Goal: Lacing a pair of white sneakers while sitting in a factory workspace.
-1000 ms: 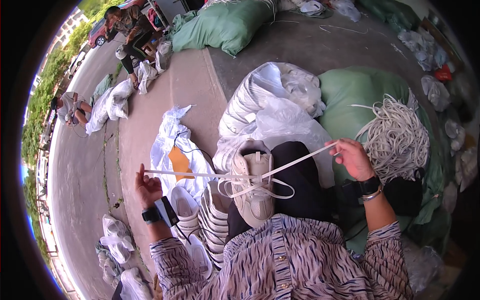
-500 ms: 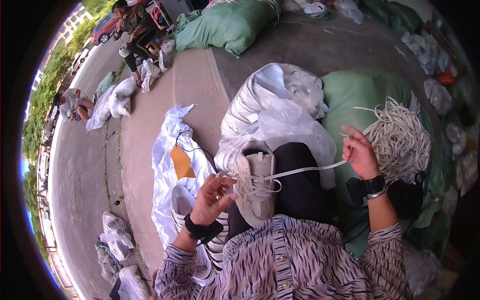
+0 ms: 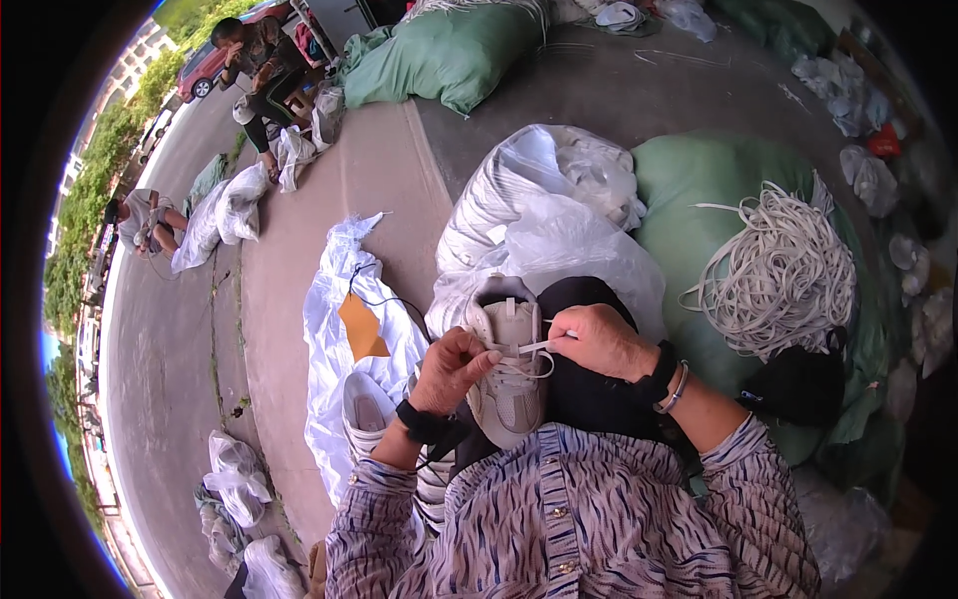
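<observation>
A beige sneaker rests on my lap, toe toward me, with a pale shoelace threaded partly through its upper. My right hand pinches the lace close to the shoe's right side. At the opposite side my left hand has thumb and fingers pressed together by the eyelets; what lies between those fingertips is too small to make out. A loop of lace lies across the shoe's front. Beside my left forearm are more pale shoes, stacked and partly hidden.
A tangled heap of pale laces lies on a green sack at right. Ahead stands a white sack of shoes. White sheeting with an orange tag is at left. Two other people sit far left among bags.
My right hand has come in from the far right to the shoe, and the long stretched lace is now short between hand and shoe. My left hand has shifted slightly right, against the shoe.
</observation>
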